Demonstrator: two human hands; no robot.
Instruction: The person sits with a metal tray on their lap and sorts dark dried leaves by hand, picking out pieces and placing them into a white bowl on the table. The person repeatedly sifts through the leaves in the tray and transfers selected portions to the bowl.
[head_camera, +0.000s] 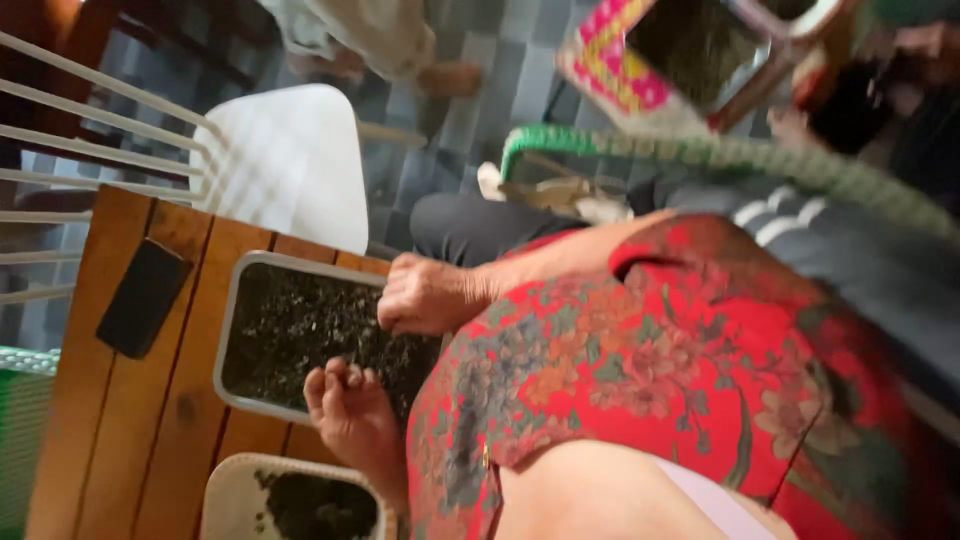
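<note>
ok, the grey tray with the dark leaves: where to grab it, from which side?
By the raised rim of the grey tray, probably on the long bare side toward the phone. It lies flat on the wooden table, full of loose dark leaves, so keep it level. Both hands crowd the opposite side.

Table (130, 420): you see warm, matt wooden planks.
Tray (226, 330): smooth pale metal rim, holding rough, dark dried leaves (300, 330).
Sleeve (640, 350): soft floral red cloth.
Phone (143, 297): matt black slab.
</note>
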